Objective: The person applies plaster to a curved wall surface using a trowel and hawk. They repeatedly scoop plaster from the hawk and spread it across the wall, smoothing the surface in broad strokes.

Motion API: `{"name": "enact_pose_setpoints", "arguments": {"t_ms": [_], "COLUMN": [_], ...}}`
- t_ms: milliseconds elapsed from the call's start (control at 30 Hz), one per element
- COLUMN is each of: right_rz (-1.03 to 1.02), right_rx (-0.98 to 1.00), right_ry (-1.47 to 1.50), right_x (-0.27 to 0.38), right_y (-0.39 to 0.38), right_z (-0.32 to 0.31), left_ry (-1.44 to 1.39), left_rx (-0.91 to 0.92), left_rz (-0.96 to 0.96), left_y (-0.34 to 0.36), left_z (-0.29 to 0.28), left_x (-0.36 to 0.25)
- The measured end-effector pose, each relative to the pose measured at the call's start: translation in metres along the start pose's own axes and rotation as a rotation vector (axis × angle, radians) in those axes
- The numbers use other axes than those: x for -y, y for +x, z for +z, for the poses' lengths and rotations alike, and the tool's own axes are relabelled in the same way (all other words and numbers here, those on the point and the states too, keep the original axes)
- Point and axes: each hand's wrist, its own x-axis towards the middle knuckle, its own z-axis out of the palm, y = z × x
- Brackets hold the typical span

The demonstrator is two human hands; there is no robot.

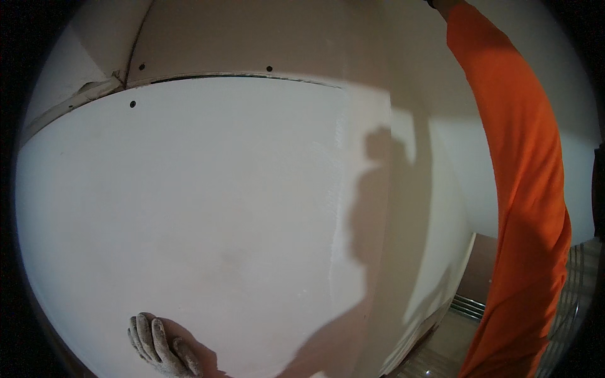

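A large pale board surface (233, 189) fills most of the view, with a faint rough white strip down its right part. Near its lower edge is my left hand (162, 345) in a dusty grey glove. Its fingers are slightly bent, side by side, and nothing shows in them; whether they touch the board I cannot tell. My right arm, in an orange sleeve (526, 170), reaches up along the right side. Only the wrist with a dark band shows at the top edge, and the right hand lies beyond the picture.
Above the pale board runs a dark gap (214, 77) below a brownish panel (302, 38) with dark screw heads. A chipped edge (94, 88) is at the upper left. Shiny metal bars (467, 307) lie low at the right, above a tiled floor (435, 353). My shadow falls across the corner.
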Motion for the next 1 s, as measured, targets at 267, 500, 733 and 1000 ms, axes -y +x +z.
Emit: {"name": "enact_pose_setpoints", "arguments": {"t_ms": [267, 500, 733, 1000], "right_rz": [-0.001, -0.002, -0.024, -0.062], "right_rx": [0.039, 0.077, 0.164, 0.427], "right_ry": [-0.003, -0.008, -0.025, 0.093], "right_x": [0.001, 0.001, 0.003, -0.003], "right_y": [-0.013, -0.027, -0.053, -0.148], "right_z": [-0.001, 0.0, -0.012, 0.004], "left_ry": [0.018, 0.03, 0.039, 0.047], "left_rx": [-0.004, -0.011, -0.036, -0.011], "left_rz": [-0.008, 0.0, 0.007, -0.005], "left_y": [-0.001, -0.001, -0.002, 0.002], "left_z": [-0.001, 0.0, 0.002, -0.007], "left_x": [-0.001, -0.001, 0.001, -0.003]}}
